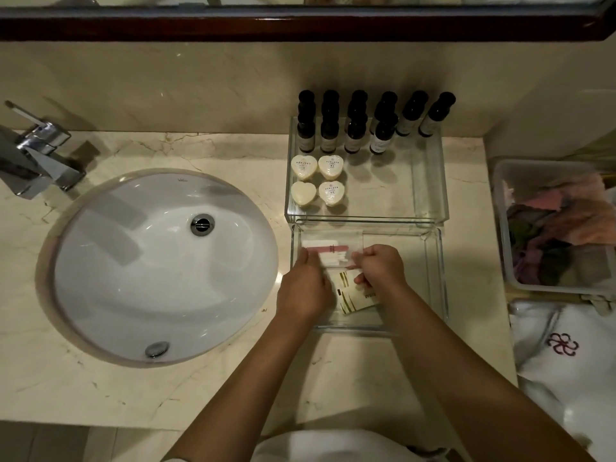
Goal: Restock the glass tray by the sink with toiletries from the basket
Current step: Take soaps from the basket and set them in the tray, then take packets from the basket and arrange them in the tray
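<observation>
While my left grip [301, 288] and right grip [383, 265] each pinch an end of the clear packet [333, 251] inside the near glass tray [440, 261], I judge an uneven release could skew it across the gold-striped sachet [350, 290].

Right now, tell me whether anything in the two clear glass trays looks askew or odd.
In the near clear glass tray, the cream-and-gold sachets lie tilted, off square with the walls. In the far glass tray, the front-left white heart-shaped soap shows a blank top; the other three soaps carry print.
</observation>
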Motion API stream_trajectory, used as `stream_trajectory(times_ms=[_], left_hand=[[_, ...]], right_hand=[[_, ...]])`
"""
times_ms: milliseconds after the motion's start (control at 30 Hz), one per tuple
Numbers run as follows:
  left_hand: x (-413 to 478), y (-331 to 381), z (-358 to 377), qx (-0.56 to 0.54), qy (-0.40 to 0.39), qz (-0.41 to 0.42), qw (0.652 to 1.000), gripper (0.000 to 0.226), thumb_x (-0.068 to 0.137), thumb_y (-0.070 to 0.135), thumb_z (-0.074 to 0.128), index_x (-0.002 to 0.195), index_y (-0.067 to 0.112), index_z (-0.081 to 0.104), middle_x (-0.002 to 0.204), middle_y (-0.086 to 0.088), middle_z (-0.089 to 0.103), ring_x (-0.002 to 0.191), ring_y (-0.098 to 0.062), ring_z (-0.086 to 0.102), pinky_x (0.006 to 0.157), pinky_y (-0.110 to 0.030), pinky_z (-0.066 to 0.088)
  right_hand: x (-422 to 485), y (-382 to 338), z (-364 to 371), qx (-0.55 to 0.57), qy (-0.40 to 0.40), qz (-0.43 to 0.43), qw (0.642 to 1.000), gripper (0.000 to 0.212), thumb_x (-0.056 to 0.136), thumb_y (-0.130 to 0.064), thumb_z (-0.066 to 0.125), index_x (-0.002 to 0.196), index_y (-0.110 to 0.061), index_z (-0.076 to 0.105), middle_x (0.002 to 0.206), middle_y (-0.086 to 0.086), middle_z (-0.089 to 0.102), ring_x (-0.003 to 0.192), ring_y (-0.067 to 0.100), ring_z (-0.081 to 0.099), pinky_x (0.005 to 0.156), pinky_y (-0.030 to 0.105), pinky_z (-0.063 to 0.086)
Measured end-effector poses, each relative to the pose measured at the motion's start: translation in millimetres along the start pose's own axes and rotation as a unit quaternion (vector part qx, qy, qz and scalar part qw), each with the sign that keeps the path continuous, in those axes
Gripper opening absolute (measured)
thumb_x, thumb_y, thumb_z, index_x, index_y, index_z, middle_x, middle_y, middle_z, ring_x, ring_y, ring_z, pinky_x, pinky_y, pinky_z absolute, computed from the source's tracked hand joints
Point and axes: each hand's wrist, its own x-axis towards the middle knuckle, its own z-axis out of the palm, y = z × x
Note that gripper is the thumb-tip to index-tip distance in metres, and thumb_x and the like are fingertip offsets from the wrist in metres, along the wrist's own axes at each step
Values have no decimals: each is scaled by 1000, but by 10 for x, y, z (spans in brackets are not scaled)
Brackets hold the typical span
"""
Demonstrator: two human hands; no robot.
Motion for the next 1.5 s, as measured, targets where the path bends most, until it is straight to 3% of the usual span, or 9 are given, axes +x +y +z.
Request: stream_trajectory(times_ms=[267,467,600,733,900,1033,1133,1233,1500], left_hand=[[-31,25,-23,14,-18,-17,1000,43,87,12,49,129,7,39,143,-8,34,100,-31,59,76,-35,46],[-228,-16,-209,16,58,-1,998,47,95,17,43,141,12,37,151,-6,31,131,-24,42,101,-34,38],[-391,-114,-220,-31,127,-3,991,41,94,18,45,135,13,47,141,-3,43,111,-25,57,92,-34,43],[-606,-192,-87,-64,149,-24,986,39,94,20,45,132,14,50,140,-1,42,102,-23,62,88,-33,46],[-958,-425,-55,-76,169,-67,980,38,95,22,46,133,16,49,142,0,38,108,-22,60,88,-33,46],[-1274,-734,-163,-92,196,-117,969,37,94,21,48,131,16,50,141,1,40,104,-20,61,86,-30,43],[-1602,-962,-250,-100,223,-154,957,35,94,21,49,128,16,52,138,1,43,103,-20,61,85,-30,45],[-2008,-1210,-324,-99,246,-192,945,34,93,21,50,126,18,54,135,2,45,105,-20,60,87,-31,46],[-3663,-1927,-252,-112,349,-313,876,32,93,20,49,124,14,56,129,-3,49,113,-21,54,93,-32,44]], right_hand=[[7,12,-29,-8,-3,-40,999,23,86,-23,65,72,-17,48,75,7,70,43,16,55,44,25,42],[-122,-4,-315,-61,54,-55,995,31,88,-28,60,65,-10,51,58,9,63,37,13,57,46,23,47],[-146,32,-433,-68,6,-58,996,6,86,-16,57,81,-14,59,68,9,63,49,19,56,51,26,45],[-228,104,-410,-45,-65,-64,995,21,85,-7,51,102,-16,59,83,9,62,59,20,54,50,26,41],[-365,36,-383,-45,-23,-109,993,25,85,-4,44,100,-14,62,88,7,63,64,19,56,59,30,49],[-573,-201,-271,-138,-52,-184,972,17,90,-9,48,96,-15,63,82,2,62,65,23,61,60,30,49],[-799,-318,-81,-168,-79,-229,955,13,89,-9,51,93,-14,62,80,-2,60,57,19,58,50,26,44],[-1146,-416,221,-186,-133,-276,934,13,87,-8,53,94,-12,63,79,3,62,54,18,56,50,25,42],[-2686,-308,1410,-256,-317,-378,832,8,87,-10,55,89,-16,60,81,0,60,60,16,57,58,27,43]])
